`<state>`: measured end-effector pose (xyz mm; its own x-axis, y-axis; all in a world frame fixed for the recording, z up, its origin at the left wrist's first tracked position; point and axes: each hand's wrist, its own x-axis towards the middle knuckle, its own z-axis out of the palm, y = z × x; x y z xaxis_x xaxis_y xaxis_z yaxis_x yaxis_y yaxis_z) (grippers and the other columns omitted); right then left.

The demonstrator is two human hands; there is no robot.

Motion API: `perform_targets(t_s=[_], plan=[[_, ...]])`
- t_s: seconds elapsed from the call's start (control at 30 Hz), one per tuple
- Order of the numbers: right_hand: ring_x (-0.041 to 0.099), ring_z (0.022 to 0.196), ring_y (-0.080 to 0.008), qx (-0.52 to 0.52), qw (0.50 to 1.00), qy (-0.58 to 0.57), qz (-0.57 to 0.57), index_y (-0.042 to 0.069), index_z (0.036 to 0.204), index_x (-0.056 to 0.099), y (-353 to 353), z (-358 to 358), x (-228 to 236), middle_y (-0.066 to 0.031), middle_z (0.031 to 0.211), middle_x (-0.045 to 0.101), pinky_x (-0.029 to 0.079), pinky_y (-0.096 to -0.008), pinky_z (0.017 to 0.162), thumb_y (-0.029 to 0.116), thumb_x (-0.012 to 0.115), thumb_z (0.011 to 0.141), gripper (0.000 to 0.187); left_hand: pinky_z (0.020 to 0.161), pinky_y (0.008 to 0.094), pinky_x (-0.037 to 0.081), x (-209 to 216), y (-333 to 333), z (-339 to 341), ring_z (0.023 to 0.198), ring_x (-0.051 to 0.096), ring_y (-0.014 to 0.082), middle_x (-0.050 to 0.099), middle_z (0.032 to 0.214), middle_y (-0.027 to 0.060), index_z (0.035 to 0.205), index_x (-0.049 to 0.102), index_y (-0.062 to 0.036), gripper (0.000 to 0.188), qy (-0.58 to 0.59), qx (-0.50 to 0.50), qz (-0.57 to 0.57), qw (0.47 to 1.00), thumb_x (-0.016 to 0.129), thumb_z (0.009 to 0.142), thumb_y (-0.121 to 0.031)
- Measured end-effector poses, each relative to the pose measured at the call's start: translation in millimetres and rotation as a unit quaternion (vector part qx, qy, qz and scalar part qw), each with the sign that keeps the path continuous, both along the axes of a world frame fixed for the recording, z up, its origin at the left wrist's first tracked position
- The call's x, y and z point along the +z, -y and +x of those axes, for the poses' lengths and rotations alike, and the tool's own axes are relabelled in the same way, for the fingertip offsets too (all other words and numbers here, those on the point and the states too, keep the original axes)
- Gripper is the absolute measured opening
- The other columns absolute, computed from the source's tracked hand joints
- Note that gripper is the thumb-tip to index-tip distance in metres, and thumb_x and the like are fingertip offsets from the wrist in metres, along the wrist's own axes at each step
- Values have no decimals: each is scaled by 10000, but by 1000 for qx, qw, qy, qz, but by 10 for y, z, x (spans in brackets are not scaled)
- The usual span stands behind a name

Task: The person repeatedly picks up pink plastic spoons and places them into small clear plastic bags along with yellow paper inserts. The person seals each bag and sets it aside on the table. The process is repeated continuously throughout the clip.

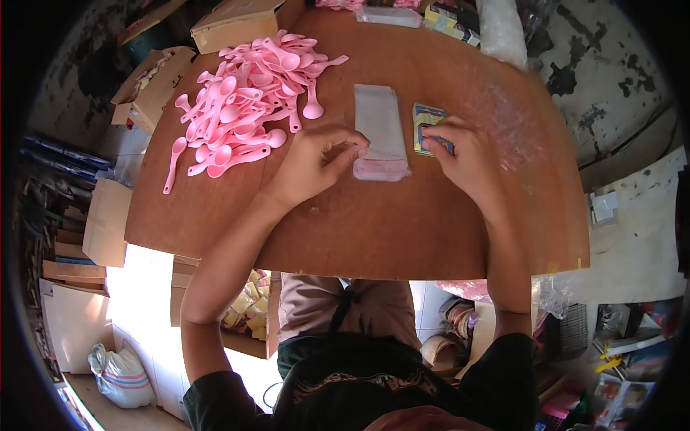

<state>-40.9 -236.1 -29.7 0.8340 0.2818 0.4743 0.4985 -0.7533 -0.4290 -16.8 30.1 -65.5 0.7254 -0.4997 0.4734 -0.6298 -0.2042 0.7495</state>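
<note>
A stack of clear plastic bags (379,118) lies flat at the middle of the brown table, its pinkish flap end towards me. My left hand (316,159) is over the stack's left edge, thumb and forefinger pinched together; whether a bag is between them is too small to tell. Just right of the bags sits a small stack of printed cards (429,115), blue and yellow. My right hand (466,152) is on this stack, its thumb and fingers closed at the top card. Left of my left hand spreads a large heap of pink plastic spoons (248,100).
Cardboard boxes (233,25) stand at the far left, beyond the spoons. At the back right are a roll of clear wrap (501,32) and more small printed packs (449,21). Below the table's front edge, an open box (248,343) holds yellowish packets.
</note>
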Motion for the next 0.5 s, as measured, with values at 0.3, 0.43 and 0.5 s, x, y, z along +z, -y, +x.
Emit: perform_targets(t_s=[0.3,0.43,0.5], plan=[[658,815,-308,-67,985,-26,-156,101,1024,710,203,-24,-132,-70,993,669,523,-402,717,153,699,796,234,844,248,507,-66,-27,56,935,642,97,702,1018,76,1115,639,8,222,-165,-10,-177,970,643,899,-43],[654,789,-301,-35,993,-6,-109,128,993,706,341,47,-195,-55,901,672,520,-407,686,152,676,815,182,815,229,507,-8,-29,71,946,650,111,705,1015,94,1150,614,24,265,-192,-15,-168,967,649,897,-44],[650,775,-302,-63,990,28,-127,116,944,701,266,21,-174,-61,880,664,519,-407,670,154,671,819,134,804,230,510,-29,-47,76,927,654,114,709,1002,90,1146,616,30,266,-219,-10,-175,960,654,895,-48]])
